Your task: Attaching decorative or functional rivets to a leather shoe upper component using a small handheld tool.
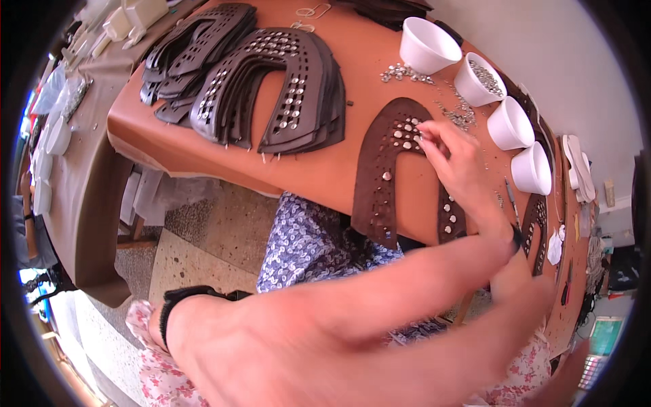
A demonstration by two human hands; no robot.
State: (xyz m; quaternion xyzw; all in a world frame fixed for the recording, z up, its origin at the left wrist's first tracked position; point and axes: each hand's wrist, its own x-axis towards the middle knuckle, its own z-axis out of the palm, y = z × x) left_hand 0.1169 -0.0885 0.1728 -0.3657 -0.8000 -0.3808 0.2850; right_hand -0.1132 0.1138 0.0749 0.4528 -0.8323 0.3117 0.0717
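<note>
A dark brown U-shaped leather piece [376,152] lies on the table, perforated with small slots and partly set with round metal studs [407,135]. Over its curved top is my right hand [458,152], thumb and forefinger pinched at a stud and a dark band round the wrist. My left hand [380,339] is very close to the camera and blurred, stretched across to the right with its fingers extended and nothing seen in it. It covers part of my right forearm and of the table's near edge; a black band [193,293] circles this wrist.
Stacks of studded U-shaped leather pieces [308,102] lie to the left. Several white cups [428,47] line the far right, one holding studs, with loose studs [461,115] beside them. A pen [511,197] lies at right. Another table [88,136] stands at far left.
</note>
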